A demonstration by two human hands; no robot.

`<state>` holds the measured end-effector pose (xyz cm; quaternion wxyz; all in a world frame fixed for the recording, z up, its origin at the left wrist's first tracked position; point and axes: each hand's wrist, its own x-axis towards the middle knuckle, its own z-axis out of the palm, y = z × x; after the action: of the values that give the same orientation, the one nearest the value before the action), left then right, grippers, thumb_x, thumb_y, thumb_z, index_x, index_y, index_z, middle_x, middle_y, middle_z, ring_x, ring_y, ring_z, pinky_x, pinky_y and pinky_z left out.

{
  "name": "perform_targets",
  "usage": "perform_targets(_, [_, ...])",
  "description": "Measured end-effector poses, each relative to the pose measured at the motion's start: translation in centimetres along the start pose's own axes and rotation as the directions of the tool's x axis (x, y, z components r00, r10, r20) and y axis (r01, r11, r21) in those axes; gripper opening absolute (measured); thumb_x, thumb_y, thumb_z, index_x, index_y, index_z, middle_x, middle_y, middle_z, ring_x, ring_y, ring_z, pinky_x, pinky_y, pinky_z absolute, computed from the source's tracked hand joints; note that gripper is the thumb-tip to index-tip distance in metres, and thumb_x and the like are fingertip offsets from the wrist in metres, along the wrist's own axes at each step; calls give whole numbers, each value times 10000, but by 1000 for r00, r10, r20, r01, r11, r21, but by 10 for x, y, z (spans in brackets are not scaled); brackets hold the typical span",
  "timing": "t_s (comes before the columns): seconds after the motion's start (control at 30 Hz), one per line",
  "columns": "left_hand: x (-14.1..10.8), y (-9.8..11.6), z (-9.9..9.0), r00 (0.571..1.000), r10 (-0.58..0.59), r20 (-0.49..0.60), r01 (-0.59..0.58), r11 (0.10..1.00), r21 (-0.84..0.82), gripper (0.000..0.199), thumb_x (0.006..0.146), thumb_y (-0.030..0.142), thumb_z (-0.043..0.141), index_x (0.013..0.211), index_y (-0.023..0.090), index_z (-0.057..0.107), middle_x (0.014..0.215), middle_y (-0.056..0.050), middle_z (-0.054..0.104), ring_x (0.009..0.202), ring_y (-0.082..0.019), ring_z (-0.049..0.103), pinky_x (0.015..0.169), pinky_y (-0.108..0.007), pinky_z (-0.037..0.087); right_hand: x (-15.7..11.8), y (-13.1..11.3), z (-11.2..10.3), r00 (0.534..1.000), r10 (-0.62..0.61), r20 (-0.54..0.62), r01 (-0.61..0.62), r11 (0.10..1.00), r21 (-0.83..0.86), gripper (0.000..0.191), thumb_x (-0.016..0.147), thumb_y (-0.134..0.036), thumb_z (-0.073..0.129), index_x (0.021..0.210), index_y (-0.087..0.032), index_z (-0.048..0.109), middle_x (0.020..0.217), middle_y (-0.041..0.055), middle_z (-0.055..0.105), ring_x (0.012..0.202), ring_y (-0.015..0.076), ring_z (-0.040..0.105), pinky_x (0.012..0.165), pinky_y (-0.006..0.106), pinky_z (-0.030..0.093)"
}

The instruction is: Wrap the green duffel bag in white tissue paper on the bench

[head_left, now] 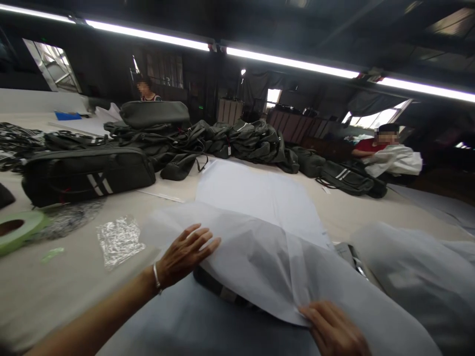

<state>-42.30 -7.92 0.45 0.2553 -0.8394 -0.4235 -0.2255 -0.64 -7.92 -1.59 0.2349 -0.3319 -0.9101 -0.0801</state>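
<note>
A translucent white plastic sheet point(260, 252) spreads over a dark item point(211, 283), whose front edge shows beneath it. My left hand point(187, 254), with a bracelet at the wrist, has its fingers apart over the sheet's left part and holds nothing. At the lower right, my right hand point(332, 326) pinches the near edge of the sheet. Beyond the sheet, flat white paper point(256, 190) lies on the pale table point(178, 192).
Black bags point(92, 173) lie piled along the far side. At left are a green tape roll point(22, 230) and a clear packet point(119, 241). More wrapped plastic point(419, 272) sits at right. One person point(365, 147) handles white material; another point(148, 94) is behind the bags.
</note>
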Motion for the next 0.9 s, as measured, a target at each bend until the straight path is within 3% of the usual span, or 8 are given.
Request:
perform_targets(0.07, [-9, -10, 5, 997, -70, -30, 72, 995, 67, 382, 964, 56, 353, 1249, 209, 558, 1192, -85, 623, 1172, -235, 541, 1070, -456, 374, -7, -4, 12, 997, 69, -16, -69, 998, 12, 243, 910, -94, 453, 979, -247, 629, 798, 15, 635, 745, 169, 622, 708, 304, 495])
perform_targets(0.2, [-33, -27, 3, 988, -150, -33, 152, 984, 91, 277, 969, 86, 381, 1010, 173, 640, 927, -65, 661, 910, -213, 612, 918, -401, 474, -12, -4, 19, 997, 67, -39, -67, 998, -2, 229, 910, -94, 476, 1006, -240, 624, 832, 11, 634, 759, 168, 596, 737, 320, 448])
perform_targets(0.33, [-71, -22, 4, 972, -204, 114, 204, 979, 19, 265, 960, 97, 383, 946, 182, 633, 873, -60, 651, 775, -206, 591, 764, -347, 489, -10, -3, 19, 995, 78, -57, -79, 996, -32, 210, 891, -71, 501, 946, -228, 629, 801, 8, 617, 751, 182, 552, 749, 346, 380])
perform_targets(0.47, [-107, -24, 8, 771, -315, 554, 376, 927, 4, 282, 835, 9, 416, 813, 191, 629, 786, -54, 647, 705, -213, 620, 679, -320, 478, -7, -5, 27, 991, 123, -44, -124, 992, -19, 186, 886, -64, 505, 896, -208, 622, 774, 19, 594, 758, 194, 514, 751, 346, 353])
perform_targets(0.57, [-95, -34, -3, 675, -342, 654, 446, 895, 8, 225, 788, 50, 477, 800, 208, 637, 729, -29, 660, 649, -220, 647, 579, -284, 465, -4, -7, 33, 988, 146, -42, -147, 989, -13, 185, 885, -66, 502, 868, -206, 623, 762, 23, 585, 760, 197, 501, 749, 342, 346])
perform_targets(0.67, [-34, -24, -18, 806, -312, 503, 435, 889, -146, 201, 937, 229, 455, 1032, 226, 632, 951, -42, 696, 820, -224, 672, 678, -310, 505, -2, -9, 34, 987, 156, -28, -157, 987, -30, 179, 889, -74, 499, 857, -204, 617, 759, 24, 582, 763, 195, 498, 753, 341, 342])
perform_targets(0.77, [44, 15, -10, 981, -83, 174, 138, 932, -335, 300, 986, 264, 437, 1260, 218, 550, 1252, -72, 624, 1172, -216, 563, 986, -363, 434, 0, -13, 32, 987, 162, -19, -163, 985, -55, 165, 905, -96, 500, 848, -204, 611, 750, 22, 578, 759, 192, 500, 757, 341, 340])
perform_targets(0.9, [95, 74, 46, 965, 245, 94, -207, 931, -301, 605, 927, 462, 559, 1442, 202, 376, 1517, -96, 375, 1441, -257, 232, 1183, -509, 146, -2, -15, 32, 989, 150, -7, -150, 982, -118, 194, 912, -94, 474, 828, -201, 612, 725, 20, 565, 752, 189, 509, 746, 332, 337])
